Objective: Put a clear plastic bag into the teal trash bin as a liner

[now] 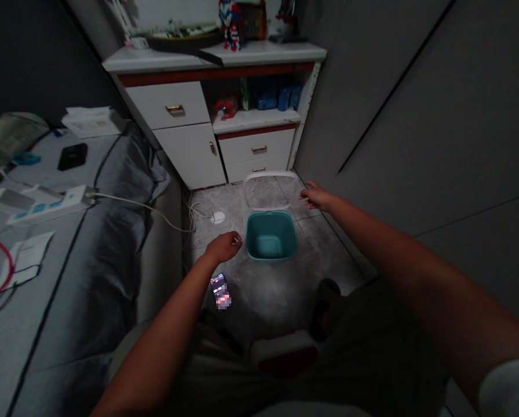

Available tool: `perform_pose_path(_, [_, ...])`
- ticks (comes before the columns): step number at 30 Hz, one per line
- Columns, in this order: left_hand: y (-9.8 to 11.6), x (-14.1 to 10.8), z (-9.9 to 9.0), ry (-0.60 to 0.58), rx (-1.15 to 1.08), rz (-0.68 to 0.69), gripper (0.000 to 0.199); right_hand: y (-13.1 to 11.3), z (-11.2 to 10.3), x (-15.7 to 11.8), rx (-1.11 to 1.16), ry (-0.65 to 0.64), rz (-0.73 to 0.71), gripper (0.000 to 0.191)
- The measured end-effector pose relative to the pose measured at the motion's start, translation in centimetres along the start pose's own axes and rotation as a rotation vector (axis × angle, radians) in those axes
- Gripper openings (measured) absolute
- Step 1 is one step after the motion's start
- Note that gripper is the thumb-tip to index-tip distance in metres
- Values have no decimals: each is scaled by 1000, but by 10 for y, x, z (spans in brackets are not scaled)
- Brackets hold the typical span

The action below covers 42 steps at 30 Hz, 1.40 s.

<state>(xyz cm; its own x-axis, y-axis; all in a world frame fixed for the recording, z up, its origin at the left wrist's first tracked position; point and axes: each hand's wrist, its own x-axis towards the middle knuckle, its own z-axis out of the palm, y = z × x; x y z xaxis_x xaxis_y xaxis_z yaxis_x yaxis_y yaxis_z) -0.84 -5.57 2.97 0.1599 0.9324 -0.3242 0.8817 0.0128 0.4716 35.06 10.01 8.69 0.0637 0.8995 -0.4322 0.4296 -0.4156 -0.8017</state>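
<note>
From the head view, one smooth teal tub (270,225), squarish with rounded corners, stands on glossy grey tiles (277,292), one pale rim-like frame (270,174) upright behind it. The left hand (223,247) curls nearly closed beside the tub; the right hand (315,196), fingers half bent, is near the frame. I cannot tell whether either grips anything. Four brass-coloured handles (175,109) dot the white cabinet (185,152).

I can't make out the tiny pale spot (235,240) at the left hand (222,247). The smartphone (218,284) is blurred low down.
</note>
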Motion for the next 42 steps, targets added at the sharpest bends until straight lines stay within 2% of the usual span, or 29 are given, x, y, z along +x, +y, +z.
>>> perform_pose_path(3, [3,-5,-8,-31,43,-10,32,-18,5,2,111,-50,41,75])
perform_pose_path(6, [3,-5,-12,-51,73,-28,34,-13,6,-2,130,-72,83,57])
perform_pose_path(9, [2,-2,-13,-69,83,-23,37,5,5,-13,192,-94,115,42])
perform_pose_path(12, [0,1,-11,-73,82,2,37,28,5,-28,248,-177,137,36])
perform_pose_path(17, [3,5,-7,-68,100,18,35,76,14,-60,154,-263,179,29])
perform_pose_path(20, [7,10,3,-69,87,47,36,113,25,-78,-11,-303,182,30])
perform_pose_path(22, [8,14,16,-87,47,88,39,135,33,-87,-277,-301,137,31])
perform_pose_path(25, [4,20,41,-145,20,100,42,156,43,-97,-762,-275,-109,26])
perform_pose_path(27, [-2,21,57,-178,42,63,40,160,46,-100,-949,-276,-256,26])
perform_pose_path(28, [-5,21,63,-186,52,43,38,160,47,-102,-1002,-281,-282,28])
perform_pose_path(33, [-15,23,74,-168,31,3,30,156,44,-97,-1115,-306,-263,32])
perform_pose_path(37, [-13,25,73,-109,-51,24,33,155,41,-85,-1044,-334,-290,36])
perform_pose_path(40, [-9,25,70,-49,-137,33,46,151,41,-81,-916,-290,-302,44])
perform_pose_path(42, [-2,25,61,-9,-190,33,58,145,41,-83,-795,-262,-260,52])
